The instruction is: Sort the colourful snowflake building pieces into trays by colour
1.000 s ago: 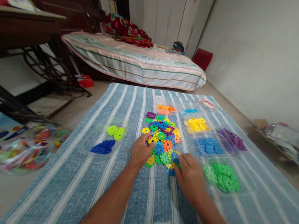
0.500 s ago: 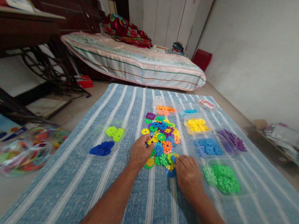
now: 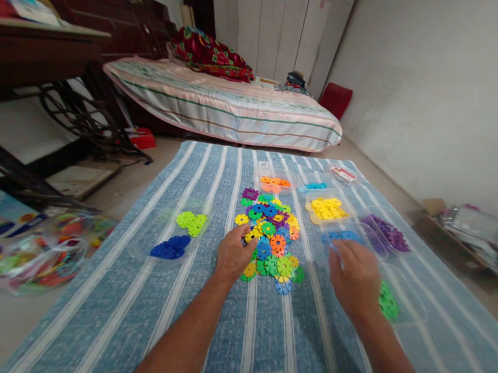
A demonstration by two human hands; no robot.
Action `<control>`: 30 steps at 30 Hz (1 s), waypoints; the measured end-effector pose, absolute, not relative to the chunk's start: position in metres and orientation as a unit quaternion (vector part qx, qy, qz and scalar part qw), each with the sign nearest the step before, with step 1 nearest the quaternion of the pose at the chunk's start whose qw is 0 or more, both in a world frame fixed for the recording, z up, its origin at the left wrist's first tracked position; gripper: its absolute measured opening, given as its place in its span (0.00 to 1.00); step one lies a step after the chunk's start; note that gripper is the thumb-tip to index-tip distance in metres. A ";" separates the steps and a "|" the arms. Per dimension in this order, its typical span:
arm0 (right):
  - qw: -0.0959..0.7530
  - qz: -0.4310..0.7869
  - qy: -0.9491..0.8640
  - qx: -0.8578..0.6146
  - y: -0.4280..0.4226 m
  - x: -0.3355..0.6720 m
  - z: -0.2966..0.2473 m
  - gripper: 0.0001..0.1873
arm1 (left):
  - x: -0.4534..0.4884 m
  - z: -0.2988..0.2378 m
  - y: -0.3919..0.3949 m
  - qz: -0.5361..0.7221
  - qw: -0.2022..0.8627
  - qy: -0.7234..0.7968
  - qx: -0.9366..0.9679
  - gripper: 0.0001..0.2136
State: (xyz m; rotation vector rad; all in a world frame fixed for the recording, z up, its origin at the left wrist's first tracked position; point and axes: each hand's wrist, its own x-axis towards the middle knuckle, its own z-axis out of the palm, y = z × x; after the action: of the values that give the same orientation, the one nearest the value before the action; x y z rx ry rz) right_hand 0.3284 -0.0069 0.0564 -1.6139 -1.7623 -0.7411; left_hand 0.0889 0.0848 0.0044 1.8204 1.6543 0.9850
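Note:
A pile of mixed coloured plastic discs (image 3: 271,233) lies on a blue striped blanket (image 3: 196,325). My left hand (image 3: 233,256) rests on the pile's left edge with its fingers curled down among the discs. My right hand (image 3: 353,279) hovers to the right of the pile, its bunched fingertips over the clear tray of blue discs (image 3: 340,236). What either hand holds is hidden. The tray of green discs (image 3: 389,304) sits partly under my right wrist. Trays of yellow discs (image 3: 326,208) and purple discs (image 3: 388,233) stand just beyond.
Orange discs (image 3: 275,182) and light blue discs (image 3: 316,186) sit in far trays. A left tray holds lime discs (image 3: 191,221) and dark blue discs (image 3: 170,247). A bag of discs (image 3: 35,251) lies at the left, a bed (image 3: 221,102) behind, and a cardboard box (image 3: 459,235) at the right.
My right hand has left the pile's near right edge and moved right and away, over the blue-disc tray. My left hand has stayed on the pile.

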 end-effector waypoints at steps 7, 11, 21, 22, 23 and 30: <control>0.240 -0.086 -0.759 -0.599 -0.013 0.264 0.012 0.07 | 0.090 0.005 0.079 0.353 0.203 0.606 0.684 0.15; 0.245 -0.080 -0.771 -0.582 -0.014 0.261 0.002 0.07 | 0.090 0.009 0.072 0.382 0.119 0.548 0.734 0.12; 0.438 -0.006 -0.716 -0.543 -0.015 0.268 0.001 0.11 | 0.109 0.034 0.039 0.286 0.138 0.326 0.890 0.09; 0.445 0.017 -0.709 -0.546 -0.015 0.268 0.004 0.11 | 0.111 0.034 0.037 0.272 0.149 0.330 0.892 0.07; 0.449 0.041 -0.705 -0.547 -0.015 0.268 0.006 0.11 | 0.112 0.036 0.035 0.263 0.161 0.334 0.891 0.06; 0.459 0.068 -0.669 -0.581 -0.015 0.279 0.009 0.13 | 0.094 0.065 0.042 0.284 0.166 0.424 0.844 0.11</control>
State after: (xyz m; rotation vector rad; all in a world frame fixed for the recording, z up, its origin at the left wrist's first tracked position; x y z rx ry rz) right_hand 0.2789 -0.0148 0.0092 -1.4300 -1.6485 0.1685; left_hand 0.0936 0.0423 0.0649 2.4033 1.2073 0.8090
